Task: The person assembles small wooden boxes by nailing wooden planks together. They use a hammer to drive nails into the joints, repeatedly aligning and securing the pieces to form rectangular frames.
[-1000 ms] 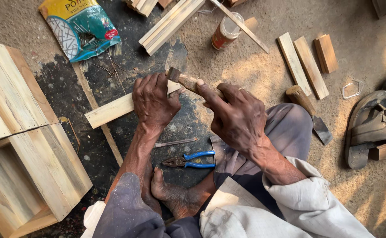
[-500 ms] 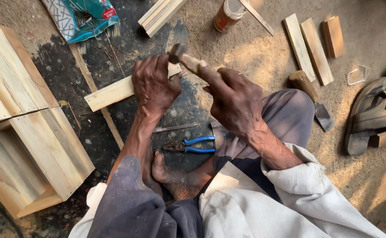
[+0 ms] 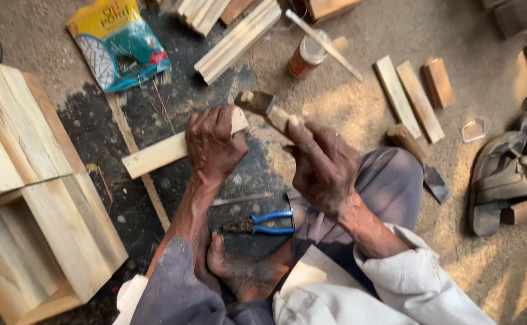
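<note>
At the far left, a pale wooden box [image 3: 31, 210] is seen lying on the floor [image 3: 348, 114], its open side turned toward the bottom left, and above it a yellow and teal plastic bag [image 3: 119, 48] is spread on the dark stained patch of ground. Next across, a short wooden slat [image 3: 155, 153] is laid at a slant, and its right end is pinned down by the left hand [image 3: 214, 144], whose fingers [image 3: 206, 123] are pressed together and curled over the wood. Just below that forearm, a thin metal rod [image 3: 239, 199] and a pair of blue-handled pliers [image 3: 262, 224] are found on the ground, beside a bare foot [image 3: 239, 271] tucked under the leg. Over the slat's right end, a hammer [image 3: 263, 105] is held raised and tilted, its metal head up and to the left; its wooden handle is gripped by the right hand [image 3: 324, 165], fingers wrapped tight around it and the thumb laid along the shaft. Higher up, a bundle of long slats [image 3: 236, 39] and a small brown tin [image 3: 305, 57] are noted. Further right, three short offcuts [image 3: 417, 96] are lined up side by side, a chisel [image 3: 423, 162] lies just beside the knee, and a worn sandal [image 3: 498, 186] is placed at the far right edge.
</note>
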The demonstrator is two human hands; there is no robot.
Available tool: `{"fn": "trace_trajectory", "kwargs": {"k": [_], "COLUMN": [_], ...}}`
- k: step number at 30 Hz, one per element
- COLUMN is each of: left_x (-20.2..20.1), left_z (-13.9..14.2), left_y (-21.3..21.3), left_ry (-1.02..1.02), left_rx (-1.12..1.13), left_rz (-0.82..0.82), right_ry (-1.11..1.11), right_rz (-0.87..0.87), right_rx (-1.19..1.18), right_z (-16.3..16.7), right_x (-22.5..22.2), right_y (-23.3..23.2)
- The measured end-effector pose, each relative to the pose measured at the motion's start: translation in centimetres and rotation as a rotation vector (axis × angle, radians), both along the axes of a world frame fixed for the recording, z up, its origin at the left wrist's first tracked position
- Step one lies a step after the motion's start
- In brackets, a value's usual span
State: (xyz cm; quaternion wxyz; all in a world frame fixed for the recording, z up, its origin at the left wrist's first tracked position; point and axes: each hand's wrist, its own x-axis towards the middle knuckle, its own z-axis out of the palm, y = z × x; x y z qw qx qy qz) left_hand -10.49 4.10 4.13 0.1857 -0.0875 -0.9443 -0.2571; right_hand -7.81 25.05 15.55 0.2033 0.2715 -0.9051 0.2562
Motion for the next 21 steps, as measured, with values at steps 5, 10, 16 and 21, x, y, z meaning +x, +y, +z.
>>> {"fn": "trace_trajectory", "kwargs": {"k": [5, 10, 16, 21], "left_x": [0.03, 0.16, 0.04, 0.05], "left_z": [-0.3, -0.34, -0.38, -0.69], "left_y": [0.06, -0.02, 0.05, -0.01], "left_ry": [-0.086, -0.049, -0.08, -0.079], "left_rx": [0.025, -0.053, 0.03, -0.03], "left_rz": [-0.016, -0.005, -0.037, -0.011], "right_ry": [-0.225, -0.07, -0.036, -0.207], "right_rz": [-0.056, -0.012, -0.004, -0.045], "right_rx": [0.221, 0.049, -0.125, 0.159], "right_z": [0.0, -0.08, 0.08, 0.26], "right_x": [0.03, 0.16, 0.07, -0.26], "right_y": [-0.08, -0.05, 0.23, 0.4]}}
